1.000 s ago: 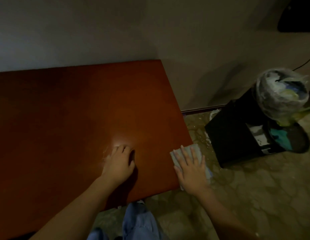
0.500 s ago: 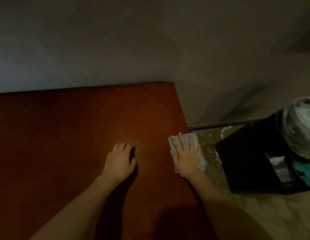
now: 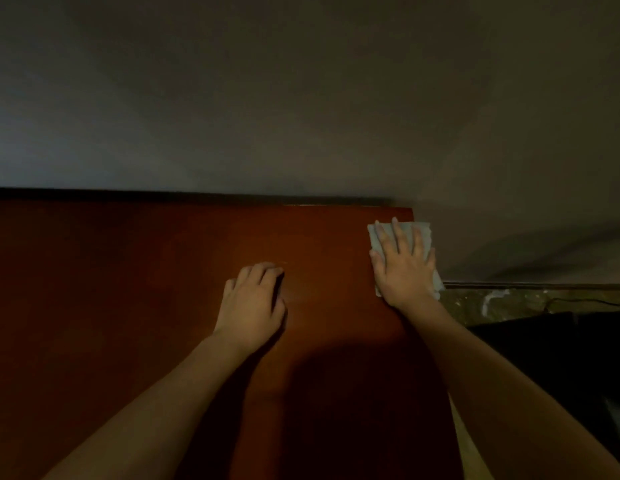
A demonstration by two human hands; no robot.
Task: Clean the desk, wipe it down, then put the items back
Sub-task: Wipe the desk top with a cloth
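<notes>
The reddish-brown wooden desk (image 3: pixel 128 289) fills the lower left of the head view, and its top is bare. My right hand (image 3: pixel 402 268) lies flat with fingers spread on a pale grey cloth (image 3: pixel 423 230), pressing it onto the desk's far right corner. The cloth hangs slightly over the right edge. My left hand (image 3: pixel 253 299) rests palm down on the desk near the middle, fingers slightly curled, holding nothing.
A plain wall (image 3: pixel 301 98) rises right behind the desk's far edge. To the right of the desk lies stained floor (image 3: pixel 492 303) with a dark cable (image 3: pixel 578 301) and a black box (image 3: pixel 544 348).
My right hand has slid the cloth along the desk's right edge from the near side up to the far corner. The view has tilted up; the bin has left the frame. My left hand has stayed put.
</notes>
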